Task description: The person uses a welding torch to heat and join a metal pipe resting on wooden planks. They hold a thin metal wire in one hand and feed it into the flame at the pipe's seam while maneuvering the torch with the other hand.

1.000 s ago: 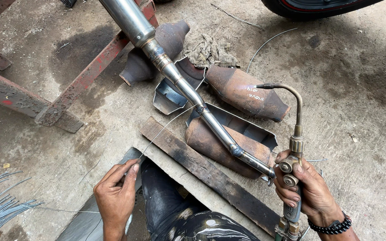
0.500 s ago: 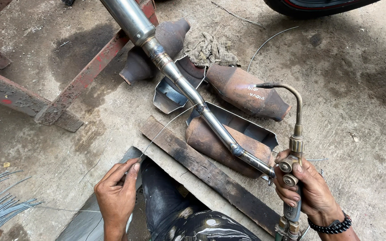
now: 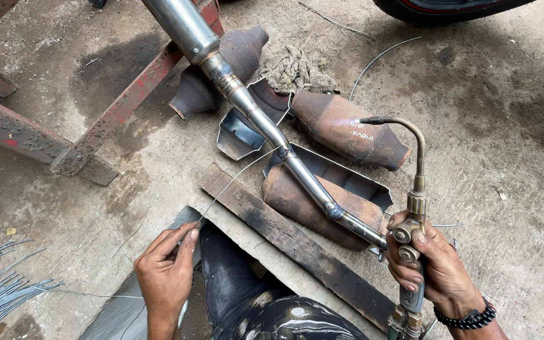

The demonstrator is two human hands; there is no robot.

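Observation:
My right hand (image 3: 436, 267) grips a brass gas torch (image 3: 414, 208) by its handle, thumb near the valve knobs. Its curved neck ends at a nozzle (image 3: 368, 120) with a faint flame, close to a rusty canister (image 3: 347, 129). My left hand (image 3: 166, 271) pinches a thin filler wire (image 3: 234, 179) whose far tip reaches the bent steel exhaust pipe (image 3: 266, 129). That pipe runs diagonally from the top, over cut-open rusty shells (image 3: 313, 204), and ends beside my right hand.
A rusty red steel frame (image 3: 114, 113) crosses the left side. A dark wooden plank (image 3: 291, 242) lies in front of my knee. A bundle of wires (image 3: 1, 293) lies at bottom left, a rag (image 3: 297, 69) near the top, a tyre (image 3: 448, 7) at top right.

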